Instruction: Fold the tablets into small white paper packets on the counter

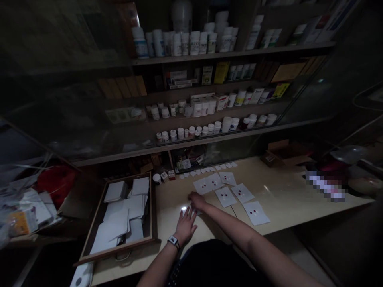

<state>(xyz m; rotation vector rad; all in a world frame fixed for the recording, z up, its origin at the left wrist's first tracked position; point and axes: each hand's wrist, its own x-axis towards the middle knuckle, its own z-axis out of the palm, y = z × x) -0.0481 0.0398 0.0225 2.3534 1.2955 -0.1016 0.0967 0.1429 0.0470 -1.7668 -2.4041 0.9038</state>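
White papers [226,202]: six, bearing red pills [254,211], one to three o'clock from the right hand [197,201].
Right hand: fingertips down; cannot tell whether grasping.
Left hand [184,227]: loose, fingers splayed, at the right's seven o'clock.
Drawer [154,211]: nine o'clock, white sheets [115,225] inside.

No text can be read with certainty. Dark printed marks, like characters, stand on the labels of the white bottles [194,44] on the upper shelf [233,54], and on the yellow box [221,72] below, but they are too small and dim.
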